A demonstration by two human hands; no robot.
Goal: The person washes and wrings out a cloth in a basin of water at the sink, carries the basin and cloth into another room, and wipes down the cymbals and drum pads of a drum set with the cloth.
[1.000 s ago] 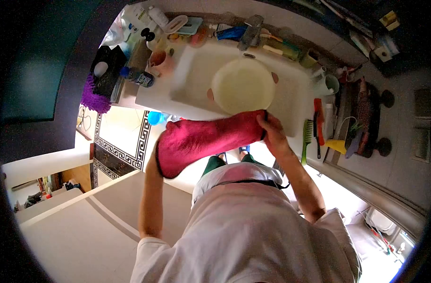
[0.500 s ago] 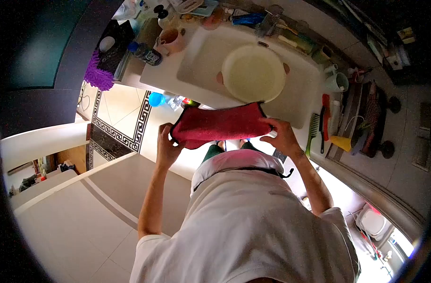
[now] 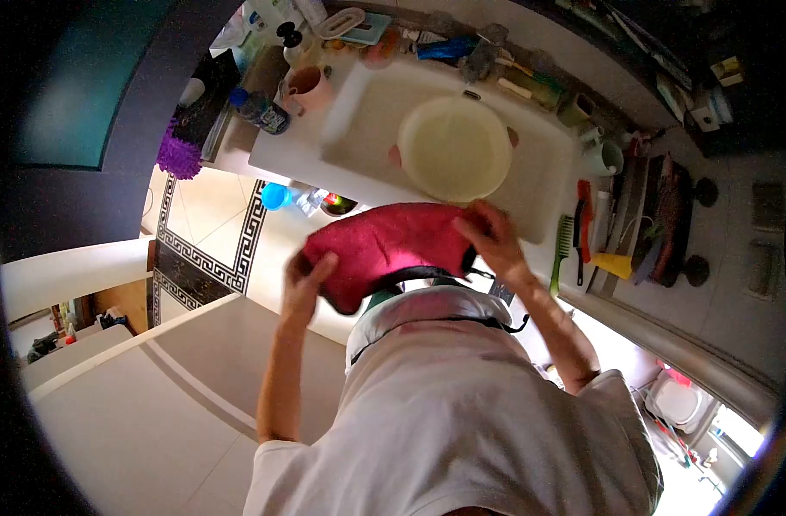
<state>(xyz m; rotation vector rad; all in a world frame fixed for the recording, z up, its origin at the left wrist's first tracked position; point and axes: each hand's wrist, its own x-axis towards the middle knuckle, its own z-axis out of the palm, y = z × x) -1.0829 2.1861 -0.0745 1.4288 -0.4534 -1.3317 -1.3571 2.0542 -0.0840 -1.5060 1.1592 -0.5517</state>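
1 red cloth (image 3: 389,241) | held: 1 left hand (image 3: 302,286), 1 right hand (image 3: 498,244)

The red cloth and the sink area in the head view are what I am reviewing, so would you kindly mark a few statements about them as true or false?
1. The left hand and the right hand both hold the red cloth. True.
2. The round basin sits in the sink. True.
3. The red cloth lies inside the round basin. False: it is held up outside the basin, on the person's side of it.
4. The green comb is inside the sink. False: it is outside the sink, to the right.
5. The pink cup stands to the left of the sink. True.
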